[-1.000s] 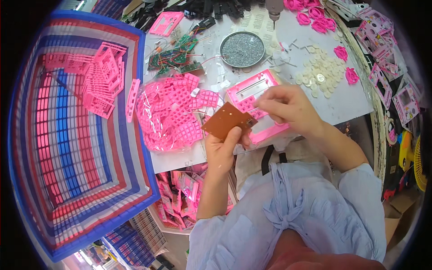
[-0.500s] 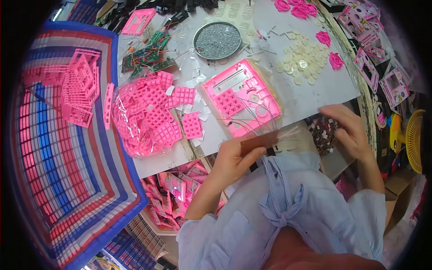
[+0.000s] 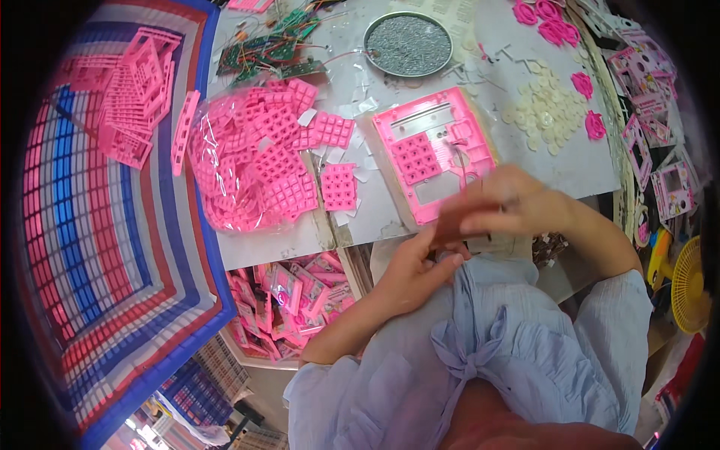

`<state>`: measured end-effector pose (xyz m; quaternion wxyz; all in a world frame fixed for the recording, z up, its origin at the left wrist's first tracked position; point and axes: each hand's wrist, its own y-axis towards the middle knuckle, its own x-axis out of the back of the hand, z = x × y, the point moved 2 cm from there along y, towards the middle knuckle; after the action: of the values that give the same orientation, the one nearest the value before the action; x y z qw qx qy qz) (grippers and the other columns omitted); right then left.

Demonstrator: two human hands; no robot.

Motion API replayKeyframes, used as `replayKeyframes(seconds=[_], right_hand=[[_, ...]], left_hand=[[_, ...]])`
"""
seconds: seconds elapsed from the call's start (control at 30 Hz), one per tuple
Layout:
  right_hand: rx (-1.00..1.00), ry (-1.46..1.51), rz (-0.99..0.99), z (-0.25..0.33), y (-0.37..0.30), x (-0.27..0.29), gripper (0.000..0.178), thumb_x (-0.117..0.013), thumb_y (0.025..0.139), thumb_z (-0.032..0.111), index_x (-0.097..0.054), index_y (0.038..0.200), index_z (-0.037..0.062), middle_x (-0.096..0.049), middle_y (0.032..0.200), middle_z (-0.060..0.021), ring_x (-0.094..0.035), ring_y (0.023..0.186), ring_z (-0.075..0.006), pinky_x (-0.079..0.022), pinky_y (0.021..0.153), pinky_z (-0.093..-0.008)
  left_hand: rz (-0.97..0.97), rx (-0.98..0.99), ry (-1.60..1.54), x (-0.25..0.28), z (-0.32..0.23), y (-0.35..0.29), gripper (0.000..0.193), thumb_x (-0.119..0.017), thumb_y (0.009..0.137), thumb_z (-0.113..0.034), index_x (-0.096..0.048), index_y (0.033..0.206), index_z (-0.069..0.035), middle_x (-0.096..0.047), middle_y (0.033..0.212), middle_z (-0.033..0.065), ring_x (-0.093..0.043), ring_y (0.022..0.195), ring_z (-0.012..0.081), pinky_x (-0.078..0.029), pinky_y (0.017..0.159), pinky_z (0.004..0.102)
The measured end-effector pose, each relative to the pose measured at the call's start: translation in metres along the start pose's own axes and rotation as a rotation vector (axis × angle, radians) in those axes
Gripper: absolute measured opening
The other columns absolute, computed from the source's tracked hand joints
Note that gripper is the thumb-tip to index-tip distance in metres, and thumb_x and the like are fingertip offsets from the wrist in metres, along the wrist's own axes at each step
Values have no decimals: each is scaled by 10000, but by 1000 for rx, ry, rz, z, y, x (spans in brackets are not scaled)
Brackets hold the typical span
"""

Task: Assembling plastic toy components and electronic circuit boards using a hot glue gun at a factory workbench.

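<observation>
Both hands, left hand (image 3: 411, 271) and right hand (image 3: 517, 206), pinch a small brown board (image 3: 454, 223) near the pink case (image 3: 435, 154). I think it goes into the case next, lined up carefully.

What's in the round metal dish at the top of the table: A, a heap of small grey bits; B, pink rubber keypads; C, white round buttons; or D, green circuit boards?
A: the round metal dish is filled with small grey bits; the other items lie on the table outside it.
</observation>
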<state>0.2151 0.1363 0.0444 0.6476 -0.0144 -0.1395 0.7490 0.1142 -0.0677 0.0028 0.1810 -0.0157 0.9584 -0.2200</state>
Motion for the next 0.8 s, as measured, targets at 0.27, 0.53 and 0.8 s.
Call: replayKeyframes(seconds=[0.27,0.53,0.8], right_hand=[[41,-76,-254,-29,64,43,295,-749,863,135,-678,1127,24,-732,970,-67,-667,871,-151,-536,799,-317],[34,-421,-229,-19,89,45,370,-778,833,199,-677,1134,8,-724,984,-176,-701,892,-305,-532,788,-359],[-53,-549,-201,-15,95,38,351,-761,825,201,-676,1111,15,-710,965,-184,-683,872,-360,-524,752,-410]], left_hand=[[-77,-63,-296,11,14,-1,619,-530,1004,-96,-257,1556,-24,-486,1458,156,-491,1325,202,-390,1105,334],[-245,-139,462,29,-5,-27,576,-645,937,-86,-431,1469,-27,-616,1326,168,-598,1205,226,-490,976,357],[-532,-211,757,56,-28,-22,420,-718,862,-90,-616,1265,-27,-688,1049,126,-665,862,207,-530,701,298]])
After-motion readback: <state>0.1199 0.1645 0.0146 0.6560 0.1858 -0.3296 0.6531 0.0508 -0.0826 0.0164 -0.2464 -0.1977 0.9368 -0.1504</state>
